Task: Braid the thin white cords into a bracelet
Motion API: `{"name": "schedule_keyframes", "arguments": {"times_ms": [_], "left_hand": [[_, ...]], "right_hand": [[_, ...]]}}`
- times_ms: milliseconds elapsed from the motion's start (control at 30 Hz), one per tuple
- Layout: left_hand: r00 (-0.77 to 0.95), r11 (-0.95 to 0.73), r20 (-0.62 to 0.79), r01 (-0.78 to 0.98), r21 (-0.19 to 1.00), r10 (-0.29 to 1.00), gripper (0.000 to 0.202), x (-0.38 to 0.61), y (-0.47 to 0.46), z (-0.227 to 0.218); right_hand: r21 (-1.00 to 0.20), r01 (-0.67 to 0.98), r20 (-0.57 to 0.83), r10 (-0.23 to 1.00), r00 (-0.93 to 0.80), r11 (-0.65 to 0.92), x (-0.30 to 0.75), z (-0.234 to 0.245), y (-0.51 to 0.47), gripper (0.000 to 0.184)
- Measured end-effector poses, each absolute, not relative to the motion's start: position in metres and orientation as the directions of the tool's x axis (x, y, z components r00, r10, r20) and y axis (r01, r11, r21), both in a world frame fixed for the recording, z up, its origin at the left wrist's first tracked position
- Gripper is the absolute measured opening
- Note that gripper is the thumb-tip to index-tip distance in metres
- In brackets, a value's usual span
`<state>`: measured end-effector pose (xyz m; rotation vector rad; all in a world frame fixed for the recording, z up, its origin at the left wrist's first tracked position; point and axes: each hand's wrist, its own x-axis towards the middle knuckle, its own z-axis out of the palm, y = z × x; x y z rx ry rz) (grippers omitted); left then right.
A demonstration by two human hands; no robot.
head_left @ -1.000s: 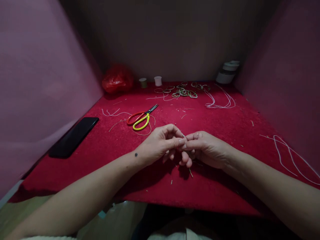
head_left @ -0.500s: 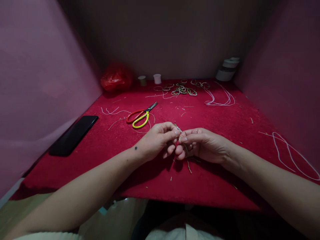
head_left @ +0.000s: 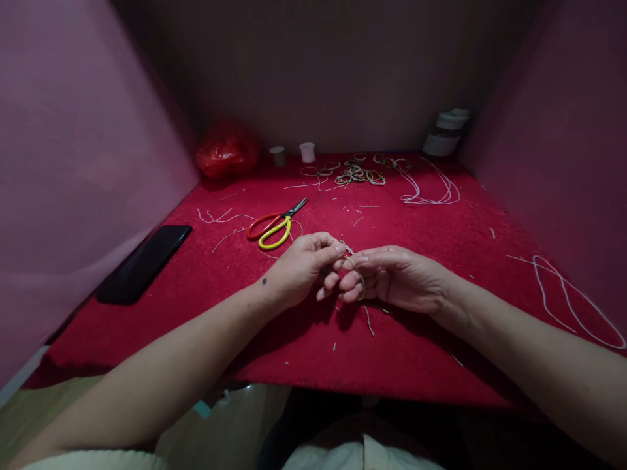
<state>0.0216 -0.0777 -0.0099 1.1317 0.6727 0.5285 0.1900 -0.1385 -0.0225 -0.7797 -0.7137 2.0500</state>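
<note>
Near the middle of the table, my left hand (head_left: 307, 266) pinches a small braided cord (head_left: 347, 249) between thumb and forefinger. Only a short pale-and-green stretch of the braid shows beyond the fingertips. Close against it, my right hand (head_left: 399, 277) has thumb and forefinger together on a thin olive cord (head_left: 363, 287), its other fingers loosely curled. That cord bends down past the right fingers, and cord ends hang below the hands. The exact crossing of the strands is hidden by the fingertips.
Scissors (head_left: 274, 225) with red and yellow handles lie left of my hands. A black phone (head_left: 145, 264) rests farther left. Behind are a red plastic bag (head_left: 228, 153), two spools, braided loops (head_left: 360, 173) and a white container (head_left: 445, 134). White cord (head_left: 571, 287) lies at right.
My right thumb and fingers have shifted at the braid, and the olive cord now bows out in a curve beside the right fingers. The left hand keeps its pinch.
</note>
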Motion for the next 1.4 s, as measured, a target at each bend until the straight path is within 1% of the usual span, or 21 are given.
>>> {"name": "schedule_keyframes", "arguments": {"times_ms": [67, 167, 267, 333, 500, 700, 1033, 1233, 1333, 1400], "left_hand": [[0.682, 0.331, -0.213, -0.045, 0.942, 0.7, 0.015, 0.0218, -0.0771, -0.0102], [0.667, 0.308, -0.212, -0.028, 0.951, 0.714, 0.016, 0.0223, -0.0773, -0.0095], [0.65, 0.303, -0.226, -0.007, 0.953, 0.726, 0.016, 0.023, -0.0782, -0.0082], [0.641, 0.296, -0.222, -0.008, 0.955, 0.734, 0.016, 0.0235, -0.0787, -0.008], [0.643, 0.277, -0.182, -0.048, 0.96, 0.744, 0.015, 0.024, -0.0784, -0.0095], [0.631, 0.282, -0.176, -0.07, 0.957, 0.756, 0.013, 0.0232, -0.0773, -0.0086], [0.626, 0.315, -0.199, -0.079, 0.946, 0.754, 0.014, 0.0221, -0.0781, -0.0032], [0.65, 0.304, -0.194, -0.059, 0.951, 0.734, 0.015, 0.0219, -0.0778, -0.0042], [0.67, 0.327, -0.198, -0.071, 0.942, 0.715, 0.014, 0.0211, -0.0752, -0.0064], [0.689, 0.349, -0.211, -0.065, 0.935, 0.693, 0.017, 0.0205, -0.0735, -0.0073]], "right_hand": [[-0.733, -0.486, -0.275, 0.861, -0.428, -0.476, 0.189, -0.0231, -0.1386, 0.016], [-0.784, -0.49, -0.25, 0.916, -0.315, -0.382, 0.187, -0.0248, -0.1385, 0.01], [-0.81, -0.493, -0.234, 0.946, -0.224, -0.317, 0.1856, -0.0268, -0.1378, 0.012], [-0.821, -0.486, -0.234, 0.953, -0.193, -0.3, 0.1852, -0.0278, -0.1373, 0.013], [-0.826, -0.475, -0.224, 0.95, -0.22, -0.304, 0.1855, -0.0279, -0.1379, 0.01], [-0.811, -0.491, -0.208, 0.942, -0.264, -0.317, 0.1853, -0.0258, -0.1383, 0.013], [-0.798, -0.509, -0.229, 0.944, -0.239, -0.322, 0.1881, -0.0285, -0.1374, 0.015], [-0.805, -0.503, -0.225, 0.946, -0.233, -0.315, 0.188, -0.0276, -0.1371, 0.017], [-0.81, -0.504, -0.218, 0.952, -0.217, -0.3, 0.1877, -0.0267, -0.1372, 0.017], [-0.819, -0.496, -0.214, 0.955, -0.206, -0.29, 0.1876, -0.0261, -0.1374, 0.017]]}}
